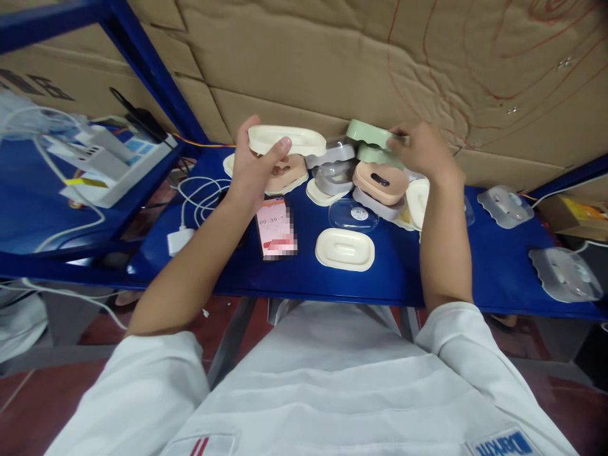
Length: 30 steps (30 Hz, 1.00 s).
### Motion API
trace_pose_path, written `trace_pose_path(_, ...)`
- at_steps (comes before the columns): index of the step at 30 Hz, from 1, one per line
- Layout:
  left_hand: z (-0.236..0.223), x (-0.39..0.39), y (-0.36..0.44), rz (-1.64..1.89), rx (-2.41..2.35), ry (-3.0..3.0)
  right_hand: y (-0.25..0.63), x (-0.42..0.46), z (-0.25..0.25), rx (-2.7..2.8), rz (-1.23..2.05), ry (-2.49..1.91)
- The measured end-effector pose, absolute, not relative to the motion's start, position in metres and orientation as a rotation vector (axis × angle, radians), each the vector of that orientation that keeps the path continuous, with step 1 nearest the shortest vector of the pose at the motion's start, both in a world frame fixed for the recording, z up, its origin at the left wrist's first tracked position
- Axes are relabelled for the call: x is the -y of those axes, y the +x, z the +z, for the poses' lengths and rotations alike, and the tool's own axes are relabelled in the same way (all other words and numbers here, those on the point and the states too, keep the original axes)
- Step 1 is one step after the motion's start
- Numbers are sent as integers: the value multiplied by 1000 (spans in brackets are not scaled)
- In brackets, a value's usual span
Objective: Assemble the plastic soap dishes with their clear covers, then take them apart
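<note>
One cream tray [345, 249], rounded with a long shallow hollow, flat on the blue table [389, 282] just below mid-frame, a phone [272, 231] to its left. Beyond, a clear lid [341, 215] and a peach box [373, 191]. At upper centre, a similar pale tray [306, 135] grasped in the left hand [251, 168]; rightward, a wavy-edged green box [367, 133], pinched at its right end by the right hand [422, 149]. Behind, brown cardboard [294, 63].
</note>
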<state>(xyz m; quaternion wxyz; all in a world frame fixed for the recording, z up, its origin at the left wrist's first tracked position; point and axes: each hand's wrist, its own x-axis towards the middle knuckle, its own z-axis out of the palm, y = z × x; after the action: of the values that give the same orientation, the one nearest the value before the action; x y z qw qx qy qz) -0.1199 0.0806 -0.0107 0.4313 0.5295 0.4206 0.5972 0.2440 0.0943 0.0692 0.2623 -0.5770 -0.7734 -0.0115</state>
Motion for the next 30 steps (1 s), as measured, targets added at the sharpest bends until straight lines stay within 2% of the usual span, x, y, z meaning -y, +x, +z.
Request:
trace_pose_path(8, -13, -81, -122, 1429, -1024, 1370, 240, -78, 82, 2139, -26, -1665)
trace_pose_path(15, -13, -76, -119, 1383, -940, 1374, 180, -50, 92, 2282, 45, -1223)
trace_pose_path(21, -12, -70, -116, 1329, -776, 1394, 129, -35, 80, 2442, 141, -1008)
trace_pose_path(27, -6, -65, -110, 1270, -686, 1434, 167, -48, 90, 2250, 9, -1060)
trace_pose_path(30, -3, -61, -107, 1259, -674, 1430, 203, -56, 98, 2145, -115, -1240)
